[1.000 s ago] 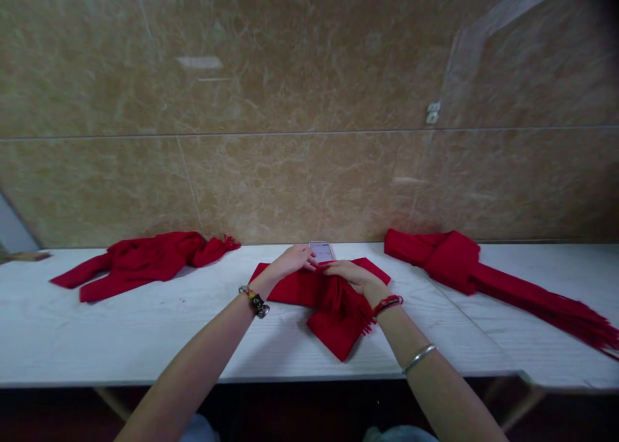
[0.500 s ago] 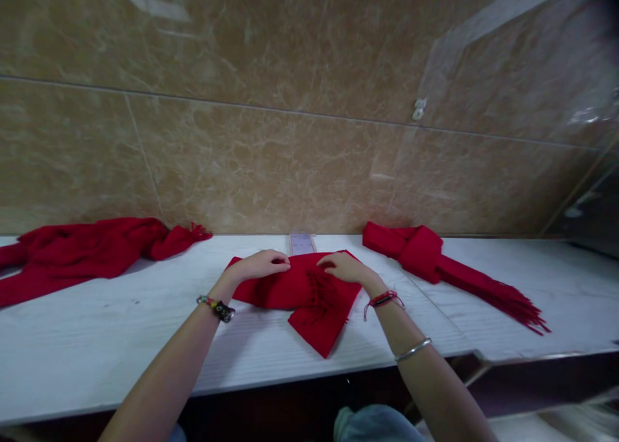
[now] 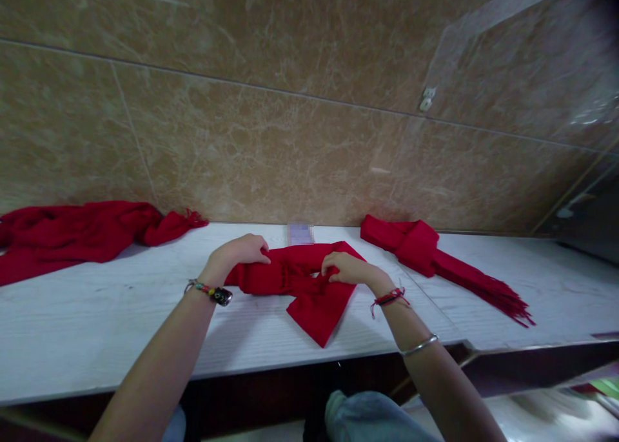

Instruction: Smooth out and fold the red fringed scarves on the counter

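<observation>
Head view: left hand [image 3: 243, 248], right hand [image 3: 349, 268] both gripping folded red scarf [image 3: 320, 310] on white table [image 3: 164, 339].

the middle scarf [image 3: 316, 300] lies on the table [image 3: 97, 332], wall [image 3: 251, 158] behind.

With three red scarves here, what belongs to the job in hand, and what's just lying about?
In hand:
folded red cloth scarf, touched by left hand and right hand

Lying about:
crumpled red cloth scarf, left
looped, fringed red cloth scarf, right
small pale rectangle, material unclear
</observation>
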{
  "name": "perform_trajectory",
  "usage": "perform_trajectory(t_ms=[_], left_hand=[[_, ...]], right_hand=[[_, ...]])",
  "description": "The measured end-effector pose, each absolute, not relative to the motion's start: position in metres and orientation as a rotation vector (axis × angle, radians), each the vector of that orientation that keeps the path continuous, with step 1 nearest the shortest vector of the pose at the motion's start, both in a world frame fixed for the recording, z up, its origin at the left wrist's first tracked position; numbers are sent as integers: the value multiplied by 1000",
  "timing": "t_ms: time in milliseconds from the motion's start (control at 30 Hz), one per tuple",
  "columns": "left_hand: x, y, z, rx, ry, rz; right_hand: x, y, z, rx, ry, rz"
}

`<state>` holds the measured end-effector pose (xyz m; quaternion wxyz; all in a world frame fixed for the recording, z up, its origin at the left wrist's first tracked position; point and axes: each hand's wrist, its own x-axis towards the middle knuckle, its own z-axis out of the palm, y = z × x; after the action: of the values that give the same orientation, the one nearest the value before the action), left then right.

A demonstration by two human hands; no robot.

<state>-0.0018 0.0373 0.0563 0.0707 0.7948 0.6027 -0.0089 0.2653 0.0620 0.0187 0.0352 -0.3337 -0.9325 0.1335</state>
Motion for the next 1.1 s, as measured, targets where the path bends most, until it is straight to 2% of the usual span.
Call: perform_trajectory(t_ms=[200, 400, 633, 967, 1100], left_hand=[[6, 36, 68, 2470, 1766, 248], [17, 39, 71, 2424, 1478, 570], [46, 60, 36, 2333, 1523, 448], [65, 60, 34, 2150, 1046, 462], [75, 64, 14, 2064, 1092, 478]], right_hand=[[271, 56, 16, -887, -2883, 390], [276, 49, 26, -943, -2714, 325], [291, 48, 37, -942, -2564, 397], [277, 62, 33, -836, -2427, 276], [273, 68, 29, -782, -2409, 271]])
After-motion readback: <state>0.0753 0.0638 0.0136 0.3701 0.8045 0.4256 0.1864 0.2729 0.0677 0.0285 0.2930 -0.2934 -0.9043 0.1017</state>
